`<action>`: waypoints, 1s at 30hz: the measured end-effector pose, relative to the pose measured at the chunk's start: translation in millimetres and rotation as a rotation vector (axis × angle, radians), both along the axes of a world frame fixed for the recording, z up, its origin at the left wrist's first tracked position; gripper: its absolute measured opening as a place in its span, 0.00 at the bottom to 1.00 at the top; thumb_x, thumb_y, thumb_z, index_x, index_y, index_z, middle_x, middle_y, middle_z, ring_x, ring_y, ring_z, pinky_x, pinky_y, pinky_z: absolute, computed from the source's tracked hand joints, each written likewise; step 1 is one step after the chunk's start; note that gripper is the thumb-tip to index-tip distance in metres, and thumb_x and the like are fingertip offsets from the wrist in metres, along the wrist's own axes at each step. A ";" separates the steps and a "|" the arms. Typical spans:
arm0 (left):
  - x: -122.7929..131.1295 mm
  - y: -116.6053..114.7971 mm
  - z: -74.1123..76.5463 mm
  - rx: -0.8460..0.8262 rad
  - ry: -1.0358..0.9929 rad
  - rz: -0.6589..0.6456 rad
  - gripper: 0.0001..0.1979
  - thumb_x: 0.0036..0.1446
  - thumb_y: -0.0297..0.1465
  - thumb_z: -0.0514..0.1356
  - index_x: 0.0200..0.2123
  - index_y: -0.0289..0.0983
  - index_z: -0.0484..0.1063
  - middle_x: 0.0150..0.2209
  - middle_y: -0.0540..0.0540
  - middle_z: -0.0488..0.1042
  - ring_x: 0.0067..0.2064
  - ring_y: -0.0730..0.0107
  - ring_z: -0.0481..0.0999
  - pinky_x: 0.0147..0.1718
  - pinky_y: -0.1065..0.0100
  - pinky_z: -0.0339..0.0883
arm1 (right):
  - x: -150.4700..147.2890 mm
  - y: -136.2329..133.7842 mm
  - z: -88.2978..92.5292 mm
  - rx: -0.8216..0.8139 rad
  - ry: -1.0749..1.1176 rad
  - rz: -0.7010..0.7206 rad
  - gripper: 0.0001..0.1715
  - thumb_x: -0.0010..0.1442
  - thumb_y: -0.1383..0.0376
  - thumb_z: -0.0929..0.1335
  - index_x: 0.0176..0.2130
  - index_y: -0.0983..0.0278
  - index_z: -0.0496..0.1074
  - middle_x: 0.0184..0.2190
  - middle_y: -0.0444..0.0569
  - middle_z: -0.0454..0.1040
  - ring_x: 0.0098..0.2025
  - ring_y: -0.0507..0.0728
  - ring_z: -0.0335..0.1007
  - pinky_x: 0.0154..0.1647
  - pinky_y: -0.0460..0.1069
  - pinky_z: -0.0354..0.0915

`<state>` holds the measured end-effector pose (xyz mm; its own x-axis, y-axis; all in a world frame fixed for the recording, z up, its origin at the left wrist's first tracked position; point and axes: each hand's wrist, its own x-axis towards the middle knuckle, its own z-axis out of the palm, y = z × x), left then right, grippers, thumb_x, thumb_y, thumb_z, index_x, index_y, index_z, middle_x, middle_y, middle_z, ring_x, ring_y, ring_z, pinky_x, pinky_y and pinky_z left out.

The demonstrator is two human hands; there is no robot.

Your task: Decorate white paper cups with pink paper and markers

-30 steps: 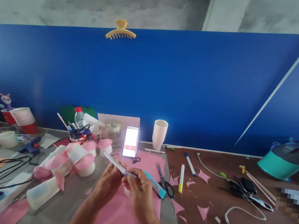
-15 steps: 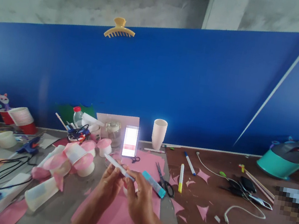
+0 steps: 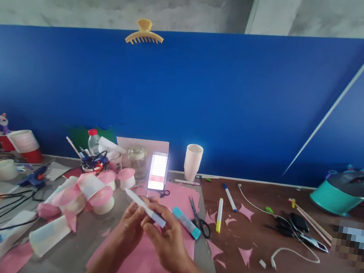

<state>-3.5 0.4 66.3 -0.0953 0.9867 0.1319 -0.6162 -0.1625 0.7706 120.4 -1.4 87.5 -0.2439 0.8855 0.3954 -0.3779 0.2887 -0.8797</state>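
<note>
A white marker pen (image 3: pixel 136 199) with a lavender end slants across my hands above the pink paper (image 3: pixel 142 269). My left hand (image 3: pixel 130 225) has its fingers closed round the pen's middle from below. At the lavender end, my right hand (image 3: pixel 169 241) pinches the same pen between thumb and fingers. A light blue tube (image 3: pixel 186 223) lies just right of my right hand, beside black-handled scissors (image 3: pixel 199 218). Left of my hands are several white paper cups with pink paper (image 3: pixel 68 201) around them.
A stack of white cups (image 3: pixel 192 162) stands by the blue partition, near a bright phone screen (image 3: pixel 158 170). Markers (image 3: pixel 219 215), pink scraps (image 3: pixel 245 256) and a white cable (image 3: pixel 298 251) lie on the right. Black cords (image 3: pixel 6 205) and a power strip (image 3: pixel 4 237) are at left.
The pen has turned slightly, with its lavender end now more exposed past my right fingers. My right hand has shifted its grip a little, and the view has moved slightly.
</note>
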 end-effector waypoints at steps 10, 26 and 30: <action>-36.1 22.1 -38.2 0.051 0.468 0.055 0.39 0.40 0.48 0.77 0.55 0.39 0.75 0.60 0.34 0.74 0.65 0.42 0.67 0.64 0.51 0.58 | 47.6 31.4 33.6 -0.234 0.399 -0.249 0.20 0.49 0.53 0.79 0.34 0.60 0.72 0.18 0.35 0.63 0.22 0.49 0.58 0.27 0.46 0.63; -22.7 13.6 -50.3 -0.044 0.668 0.047 0.41 0.31 0.32 0.81 0.54 0.40 0.77 0.65 0.33 0.70 0.71 0.31 0.58 0.68 0.42 0.53 | 51.6 26.0 -55.1 0.440 -0.504 -0.361 0.18 0.70 0.60 0.64 0.56 0.61 0.73 0.51 0.55 0.80 0.54 0.63 0.76 0.56 0.62 0.73; -18.2 7.3 -51.9 -0.098 0.654 0.071 0.41 0.32 0.30 0.80 0.55 0.37 0.77 0.62 0.28 0.72 0.65 0.31 0.68 0.59 0.50 0.67 | 44.4 25.1 -86.9 0.647 -0.639 -0.433 0.28 0.66 0.65 0.67 0.64 0.59 0.67 0.59 0.54 0.76 0.64 0.69 0.68 0.63 0.69 0.67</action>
<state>-21.7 7.7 14.4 -0.0914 0.9913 0.0946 -0.0072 -0.0957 0.9954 164.8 23.7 0.7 -0.2862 0.6094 0.7394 0.3610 0.7834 -0.5060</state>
